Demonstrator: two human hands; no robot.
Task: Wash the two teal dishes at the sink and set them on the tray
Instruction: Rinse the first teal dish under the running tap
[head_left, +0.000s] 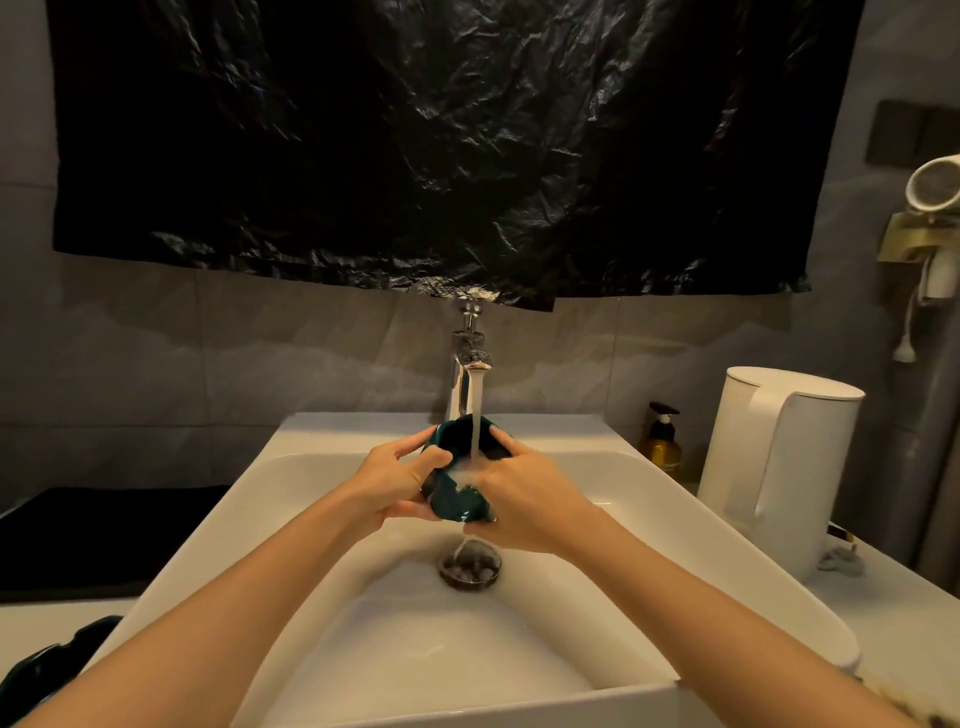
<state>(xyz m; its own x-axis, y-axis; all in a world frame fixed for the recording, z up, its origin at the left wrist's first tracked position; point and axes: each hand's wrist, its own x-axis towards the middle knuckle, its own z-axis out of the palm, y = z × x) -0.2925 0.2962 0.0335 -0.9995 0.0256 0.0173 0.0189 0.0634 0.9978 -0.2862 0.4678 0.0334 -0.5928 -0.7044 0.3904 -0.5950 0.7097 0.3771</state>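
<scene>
Both hands grip the teal bowl (457, 501) at frame centre, left hand (395, 483) on its left flank, right hand (524, 499) on its right, mouth tilted toward the running water (475, 410). What looks like the dark tray (104, 530) sits middle left, nearer the left hand.

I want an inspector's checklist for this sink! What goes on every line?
Surface: white sink; water runs from the faucet down to the drain.
Job's things: teal dish under the stream; what looks like the second teal dish on the counter, lower left; black tray left of the sink.
Clutter: white kettle and amber pump bottle on the right.
Hands: left hand and right hand both grip the teal dish.
Cables: cord hanging below the hair dryer on the right wall.
Surroundings: black plastic sheet on the wall above the faucet.
</scene>
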